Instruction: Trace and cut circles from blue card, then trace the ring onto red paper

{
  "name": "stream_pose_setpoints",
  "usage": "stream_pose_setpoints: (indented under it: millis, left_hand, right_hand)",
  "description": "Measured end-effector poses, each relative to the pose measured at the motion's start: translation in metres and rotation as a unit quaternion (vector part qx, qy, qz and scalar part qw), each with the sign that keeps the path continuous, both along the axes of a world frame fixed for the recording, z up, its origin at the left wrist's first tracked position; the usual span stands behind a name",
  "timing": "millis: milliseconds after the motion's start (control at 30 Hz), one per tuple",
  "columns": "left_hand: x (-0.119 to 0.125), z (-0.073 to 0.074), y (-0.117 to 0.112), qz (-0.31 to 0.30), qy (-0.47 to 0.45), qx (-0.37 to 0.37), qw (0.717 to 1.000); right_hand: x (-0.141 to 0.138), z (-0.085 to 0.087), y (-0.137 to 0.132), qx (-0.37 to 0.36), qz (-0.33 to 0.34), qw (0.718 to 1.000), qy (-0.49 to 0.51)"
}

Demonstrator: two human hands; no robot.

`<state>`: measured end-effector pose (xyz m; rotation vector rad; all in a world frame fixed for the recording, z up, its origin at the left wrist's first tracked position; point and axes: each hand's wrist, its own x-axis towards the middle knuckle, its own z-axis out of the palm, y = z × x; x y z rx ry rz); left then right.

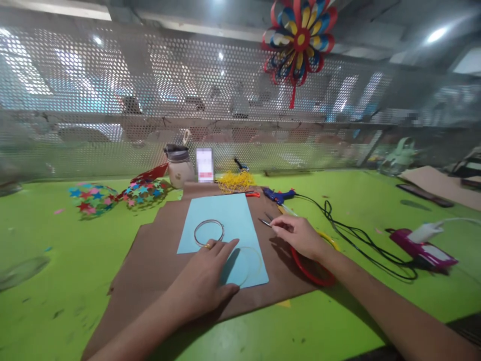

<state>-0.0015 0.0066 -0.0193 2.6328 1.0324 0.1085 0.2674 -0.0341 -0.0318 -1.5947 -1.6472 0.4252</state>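
Note:
A light blue sheet of paper (221, 208) lies on the brown sheet (146, 255). My left hand (210, 271) is over the paper's left part, fingers stretched out and apart, holding nothing. Its fingertips are at the near edge of a thin dark ring (194, 234); whether they touch it I cannot tell. Beside this hand, a pale yellow circle outline (260, 260) shows on the paper. My right hand (295, 233), right of the paper, has thumb and fingers closed on a slim metal tool (265, 221) with two narrow points aimed left, perhaps scissors. Its handle is hidden.
Red (310, 277) and yellow rings lie under my right wrist. Beyond are a blue glue gun (278, 195) with a black cord, yellow string (236, 181), a phone (205, 164) and a jar-like bottle (180, 165). Star-covered ornaments (145, 193) are left; a purple power strip (423, 250) is right.

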Motion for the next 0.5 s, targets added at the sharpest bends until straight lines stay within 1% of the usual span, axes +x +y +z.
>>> stream_pose_setpoints:
  millis: [100,300,400,500]
  left_hand:
    - [-0.002,-0.005,0.004,-0.004,-0.006,0.009,1.000]
    - [-0.009,-0.024,0.014,-0.034,-0.038,0.046,0.998]
    - [-0.007,-0.025,0.012,-0.028,-0.033,0.046,0.998]
    - [-0.003,-0.020,0.008,-0.014,-0.029,0.037,0.999]
  right_hand:
    - [0.000,0.002,-0.001,0.007,-0.003,1.000,-0.003]
    - [-0.006,0.000,0.001,0.015,0.004,1.000,-0.024]
    - [-0.009,-0.003,0.000,0.021,0.007,0.999,-0.028]
    - [-0.013,-0.005,-0.001,0.027,0.014,0.999,-0.028]
